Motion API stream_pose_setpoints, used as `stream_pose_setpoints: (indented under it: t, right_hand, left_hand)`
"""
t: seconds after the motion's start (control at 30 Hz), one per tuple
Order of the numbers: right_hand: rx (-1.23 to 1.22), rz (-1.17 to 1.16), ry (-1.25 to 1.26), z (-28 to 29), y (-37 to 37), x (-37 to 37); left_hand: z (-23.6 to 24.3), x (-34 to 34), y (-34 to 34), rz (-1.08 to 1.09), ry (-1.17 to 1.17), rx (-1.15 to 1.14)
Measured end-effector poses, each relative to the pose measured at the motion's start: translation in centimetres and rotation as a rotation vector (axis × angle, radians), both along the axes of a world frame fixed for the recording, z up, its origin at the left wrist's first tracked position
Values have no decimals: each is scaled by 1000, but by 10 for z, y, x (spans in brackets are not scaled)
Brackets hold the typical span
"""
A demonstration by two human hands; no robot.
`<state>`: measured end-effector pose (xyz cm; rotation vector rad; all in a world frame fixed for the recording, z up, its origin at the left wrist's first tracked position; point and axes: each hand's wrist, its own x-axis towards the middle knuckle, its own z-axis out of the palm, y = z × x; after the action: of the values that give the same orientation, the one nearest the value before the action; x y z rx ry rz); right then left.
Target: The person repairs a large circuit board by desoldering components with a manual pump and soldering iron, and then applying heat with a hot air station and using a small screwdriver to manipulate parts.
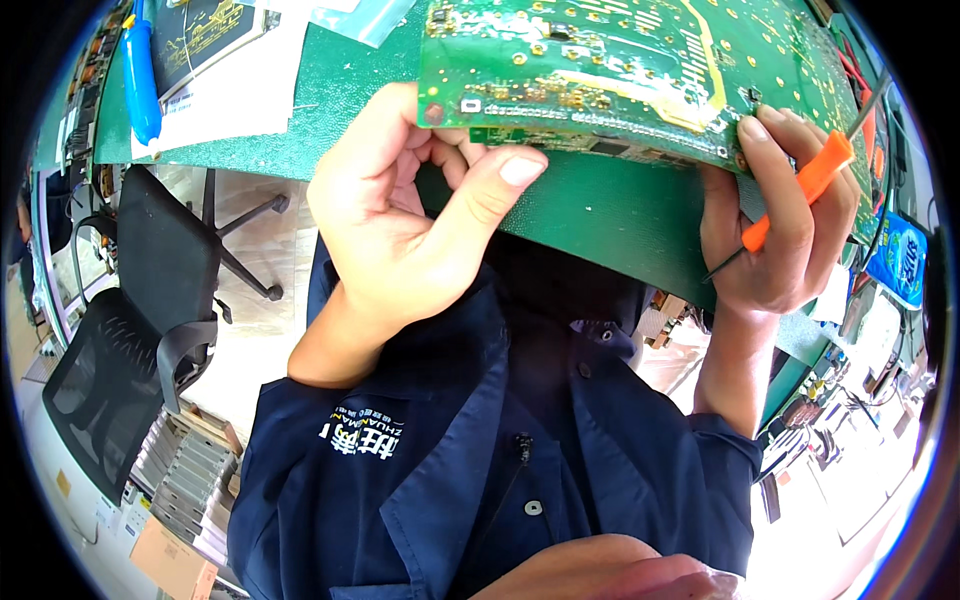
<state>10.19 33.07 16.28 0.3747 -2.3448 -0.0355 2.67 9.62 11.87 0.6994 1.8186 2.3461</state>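
Note:
A large green circuit board (620, 70) is tilted up above the front of the green-topped bench, with gold traces and solder points facing me. Beneath its lower edge a second board layer with dark components shows. My left hand (410, 220) grips the lower left corner, its fingers curled at the edge and partly hidden, the thumb below the rim. At the lower right edge my right hand (785, 215) holds the board with fingertips on its face. Tucked across that hand's fingers is an orange-handled tool (800, 192) with a thin shaft at each end.
On the green bench top (345, 85) lie a blue-handled tool (141, 80), papers with a dark printed picture (208, 42), and a clear plastic bag (368, 22). A black office chair (165, 235) stands at left. A blue packet (898, 262) and cables are at right.

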Motion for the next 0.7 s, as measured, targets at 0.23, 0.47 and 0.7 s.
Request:
stream_pose_setpoints:
  t: [0.23, 0.47, 0.7]
  right_hand:
    - [-16, -5, -16, 0, 0, 2]
    - [-28, 17, -10, -2, 1, 0]
    - [-29, 21, -27, -1, 2, 1]
  left_hand:
    - [1, 1, 1, 66, 39, -110]
    - [-2, 0, 4, 140, 41, -49]
    - [2, 5, 3, 114, -29, 5]
